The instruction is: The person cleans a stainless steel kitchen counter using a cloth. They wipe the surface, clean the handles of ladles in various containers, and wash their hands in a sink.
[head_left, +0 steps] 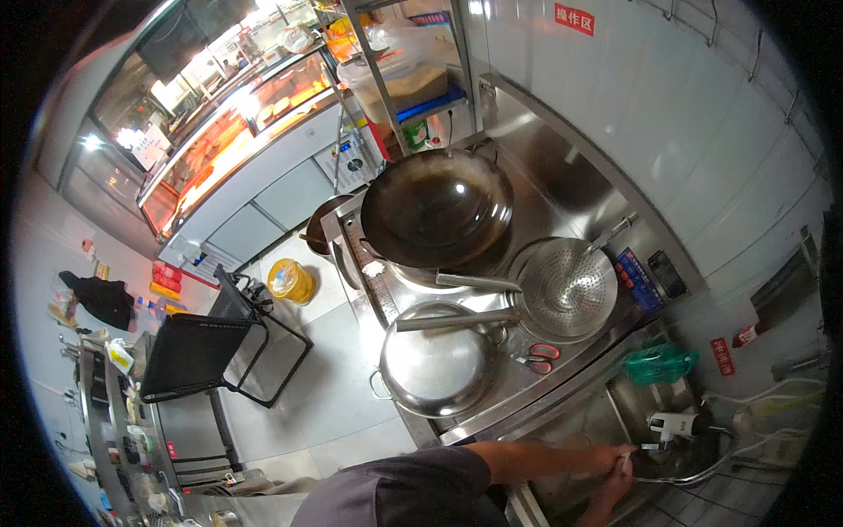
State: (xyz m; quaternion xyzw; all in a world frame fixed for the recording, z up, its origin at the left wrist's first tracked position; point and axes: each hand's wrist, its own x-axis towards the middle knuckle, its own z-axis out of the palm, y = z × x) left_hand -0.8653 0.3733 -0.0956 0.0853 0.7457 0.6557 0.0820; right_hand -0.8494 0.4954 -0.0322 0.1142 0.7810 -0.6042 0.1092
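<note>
Both my hands meet over the metal sink point(560, 431) at lower right. My left hand point(607, 456) is the upper one, its arm stretched out from the dark sleeve. Just below it, my right hand point(616, 484) touches or nearly touches it. Something small and pale shows between the fingers; what it is, and which hand grips it, I cannot tell. Right beside them is a white electric faucet point(673, 425) with a metal lever. Under it a dark round vessel with a shiny rim point(708, 473) is partly visible. A green plastic bag point(660, 363) lies at the sink's far edge.
On the steel stove counter stand a large dark wok point(435, 207), an upturned steel wok or lid point(435, 362), a perforated strainer point(570, 286) and red-handled scissors point(540, 359). A black folding chair point(194, 356) and a yellow bucket point(290, 281) stand on the floor. A lit display case point(217, 158) is beyond.
</note>
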